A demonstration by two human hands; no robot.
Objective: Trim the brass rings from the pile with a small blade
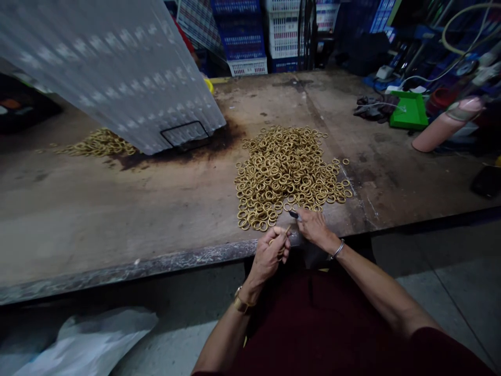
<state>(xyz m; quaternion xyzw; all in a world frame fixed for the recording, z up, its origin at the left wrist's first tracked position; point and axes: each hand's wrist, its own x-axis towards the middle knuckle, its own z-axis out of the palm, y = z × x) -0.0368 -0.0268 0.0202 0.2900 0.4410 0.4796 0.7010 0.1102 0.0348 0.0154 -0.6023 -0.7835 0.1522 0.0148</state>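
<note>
A broad pile of brass-coloured rings (282,167) lies on the wooden table (176,209), reaching close to its front edge. My left hand (272,250), with a gold watch at the wrist, is closed around a few of these rings just past the table edge; one ring stands up between thumb and finger. To its right, my right hand (312,225) is closed on a small dark tool (293,214), whose tip points left at the near side of the pile. The two hands are apart. What the tool is cannot be made out.
A tall grey ribbed stack (117,68) stands at the back left, beside a smaller ring pile (99,143). Back right are a green tray (409,110), a pink cylinder (446,125) and a dark cloth (376,107). Crates (240,31) stand behind the table.
</note>
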